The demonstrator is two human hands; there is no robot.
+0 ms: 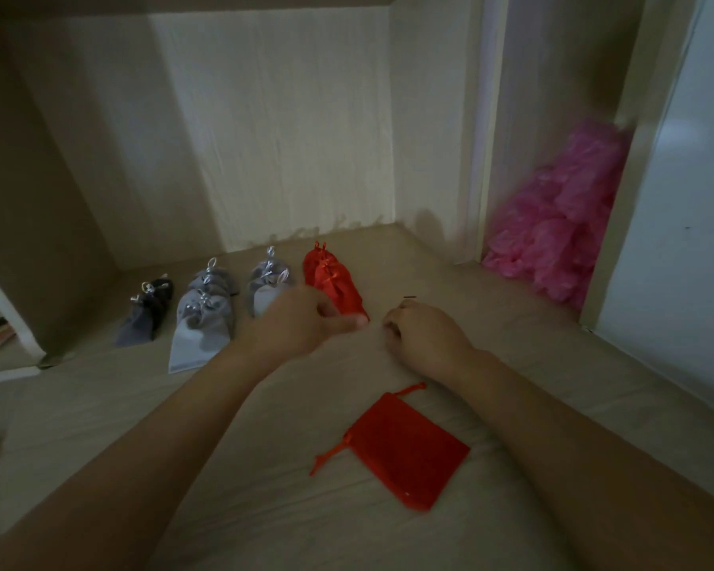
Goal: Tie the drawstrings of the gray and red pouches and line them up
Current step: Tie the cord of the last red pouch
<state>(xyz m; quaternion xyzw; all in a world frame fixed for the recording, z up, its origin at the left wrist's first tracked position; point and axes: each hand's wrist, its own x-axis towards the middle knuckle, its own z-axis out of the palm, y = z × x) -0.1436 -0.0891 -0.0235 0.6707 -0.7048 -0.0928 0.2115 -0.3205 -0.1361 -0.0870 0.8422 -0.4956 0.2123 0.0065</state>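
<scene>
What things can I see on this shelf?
Loose red pouch: one, red, flat at the front.
Red pouch row: one, red, at the back.
Right gray row: one, light gray, beside the red row.
Left gray row: one, light gray, beside the dark row.
Dark pouch row: one, dark gray, far left.
Pink bags: a pile, pink, right compartment.
Shelf: one, pale wood, under everything.
Left hand: one, by the red row's near end.
Right hand: one, fingers curled, right of it.

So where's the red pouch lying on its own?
In the head view the loose red pouch lies flat, low and right of centre, nearer than the left hand, the right hand and the row of red pouches.
</scene>
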